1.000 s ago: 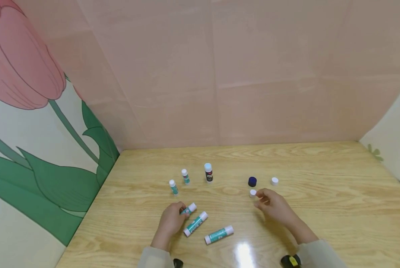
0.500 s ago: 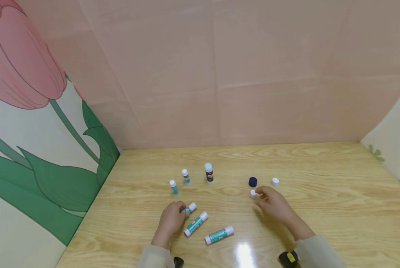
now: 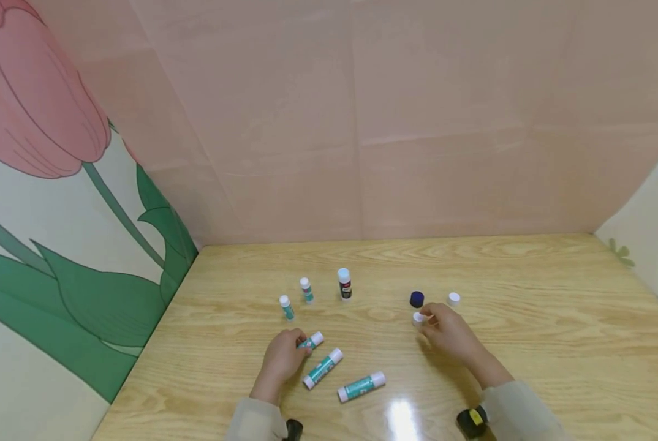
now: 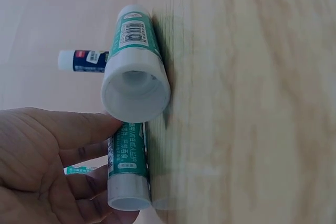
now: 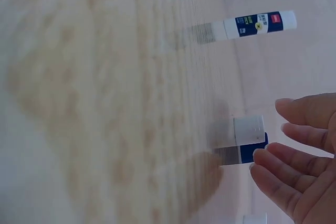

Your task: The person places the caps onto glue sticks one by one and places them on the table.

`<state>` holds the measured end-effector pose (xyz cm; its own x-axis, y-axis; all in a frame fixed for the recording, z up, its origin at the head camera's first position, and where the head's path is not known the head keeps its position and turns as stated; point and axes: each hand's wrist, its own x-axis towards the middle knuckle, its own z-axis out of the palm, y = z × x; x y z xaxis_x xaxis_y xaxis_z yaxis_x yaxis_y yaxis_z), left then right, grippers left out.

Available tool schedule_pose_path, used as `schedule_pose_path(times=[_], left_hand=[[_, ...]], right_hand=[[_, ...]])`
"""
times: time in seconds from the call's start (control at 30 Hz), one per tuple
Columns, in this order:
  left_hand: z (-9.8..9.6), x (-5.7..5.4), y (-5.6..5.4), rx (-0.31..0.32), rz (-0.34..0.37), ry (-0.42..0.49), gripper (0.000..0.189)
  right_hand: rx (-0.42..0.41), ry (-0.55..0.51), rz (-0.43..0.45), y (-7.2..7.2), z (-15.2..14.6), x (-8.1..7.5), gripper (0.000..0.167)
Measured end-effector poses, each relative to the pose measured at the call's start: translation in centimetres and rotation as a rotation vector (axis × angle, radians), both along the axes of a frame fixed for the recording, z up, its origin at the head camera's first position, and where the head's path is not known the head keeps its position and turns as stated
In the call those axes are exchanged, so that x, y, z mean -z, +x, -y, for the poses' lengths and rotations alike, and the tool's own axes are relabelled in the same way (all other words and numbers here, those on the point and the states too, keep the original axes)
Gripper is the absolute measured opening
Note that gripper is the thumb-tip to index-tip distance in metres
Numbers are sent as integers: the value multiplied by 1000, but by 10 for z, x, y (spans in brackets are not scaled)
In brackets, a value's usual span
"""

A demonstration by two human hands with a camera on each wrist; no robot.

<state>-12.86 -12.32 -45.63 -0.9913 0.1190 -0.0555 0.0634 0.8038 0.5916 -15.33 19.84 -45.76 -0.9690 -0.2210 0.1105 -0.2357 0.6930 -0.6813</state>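
Note:
My left hand [image 3: 282, 356] holds a small teal-and-white glue stick [image 4: 128, 153] that lies on the table, thumb on one side and fingers on the other. Two larger capless-looking teal glue sticks, a middle one [image 3: 323, 369] and a front one [image 3: 361, 387], lie to its right. My right hand [image 3: 449, 334] is at a small white cap [image 5: 249, 130], its loosely bent fingers spread around the cap's near side with a gap showing in the right wrist view. Just behind that cap sits a dark blue cap [image 3: 416, 299].
Three glue sticks stand upright toward the back: two small teal ones, left [image 3: 287, 308] and right [image 3: 307, 291], and a dark navy one [image 3: 344, 285]. Another white cap [image 3: 453, 299] sits behind my right hand. A pink-covered wall [image 3: 356, 153] closes off the table's far edge.
My right hand has shifted slightly left and away from me, so its fingertips now overlap the white cap's edge. The left hand keeps its hold on the glue stick.

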Motion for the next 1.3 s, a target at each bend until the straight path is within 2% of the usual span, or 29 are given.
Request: schedule_pose_path(times=[0.23, 0.5, 0.83, 0.93, 1.3], left_hand=[[0, -1, -2, 1, 15, -5, 13], [0, -1, -5, -2, 19, -18, 14], [2, 4, -6, -13, 21, -11, 19], [2, 3, -6, -44, 18, 7, 22], [14, 2, -8, -222, 84, 105, 40]], right_hand=[[-16, 7, -20, -5, 0, 1, 26], [-39, 26, 0, -8, 1, 1, 29], [-71, 74, 19, -9, 2, 5, 27], [-79, 83, 10, -9, 3, 5, 26], [-99, 68, -4, -7, 4, 5, 21]])
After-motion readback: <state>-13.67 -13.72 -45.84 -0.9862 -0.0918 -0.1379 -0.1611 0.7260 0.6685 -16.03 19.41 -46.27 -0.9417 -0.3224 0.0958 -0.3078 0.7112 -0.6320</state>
